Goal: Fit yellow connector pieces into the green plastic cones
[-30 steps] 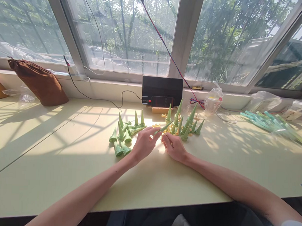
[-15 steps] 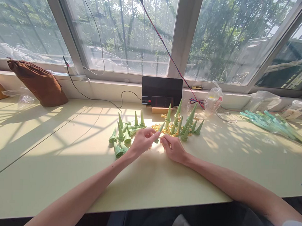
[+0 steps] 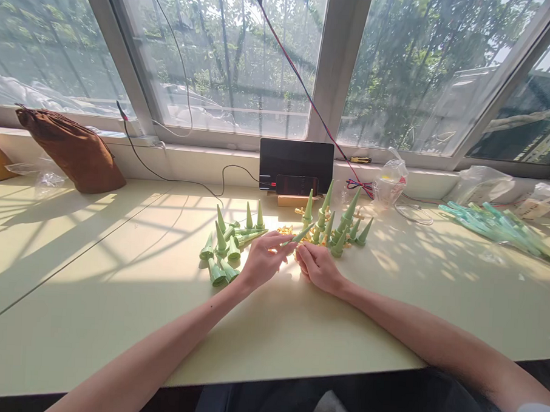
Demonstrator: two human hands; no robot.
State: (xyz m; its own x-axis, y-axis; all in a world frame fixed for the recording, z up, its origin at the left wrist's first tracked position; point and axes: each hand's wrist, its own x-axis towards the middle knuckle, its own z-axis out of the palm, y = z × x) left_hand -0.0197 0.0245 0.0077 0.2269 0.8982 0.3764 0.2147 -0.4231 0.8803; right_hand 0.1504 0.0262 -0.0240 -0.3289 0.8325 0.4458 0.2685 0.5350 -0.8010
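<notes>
My left hand (image 3: pixel 264 263) pinches a green cone-shaped spike (image 3: pixel 300 235) that points up and to the right. My right hand (image 3: pixel 318 267) rests on the table beside it, fingers curled over small yellow parts (image 3: pixel 286 232); what it grips is hidden. A pile of green spikes (image 3: pixel 227 247) lies and stands left of my left hand. Another group of green spikes (image 3: pixel 335 224) stands upright behind my right hand.
A dark tablet (image 3: pixel 295 165) on a wooden stand sits at the windowsill, with cables running to it. A brown cloth bag (image 3: pixel 70 151) lies far left. Clear plastic bags (image 3: pixel 389 182) and a heap of teal plastic pieces (image 3: pixel 497 231) lie at the right on the pale table (image 3: pixel 116 296).
The spike in my left hand dipped toward my right hand half a second ago, then tilted back up to the right. My right hand stayed in place.
</notes>
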